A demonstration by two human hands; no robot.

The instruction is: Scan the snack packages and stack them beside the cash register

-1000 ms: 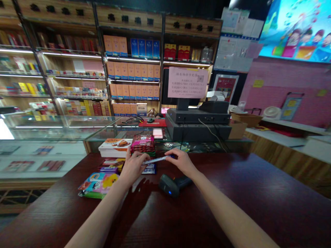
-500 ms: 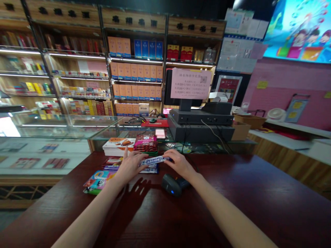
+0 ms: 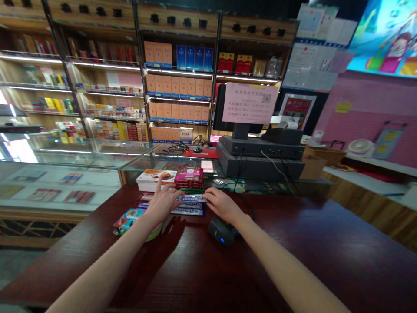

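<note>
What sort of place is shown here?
Probably a small shop selling packaged goods: lit wall shelves of boxed products, a glass display counter, a point-of-sale terminal and a handheld barcode scanner.

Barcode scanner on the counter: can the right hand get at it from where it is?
Probably yes. The black barcode scanner lies on the dark wood counter just below the right hand, and no item sits between them. The hand would likely first need to leave the blue-and-white wrapped bar it touches.
</note>
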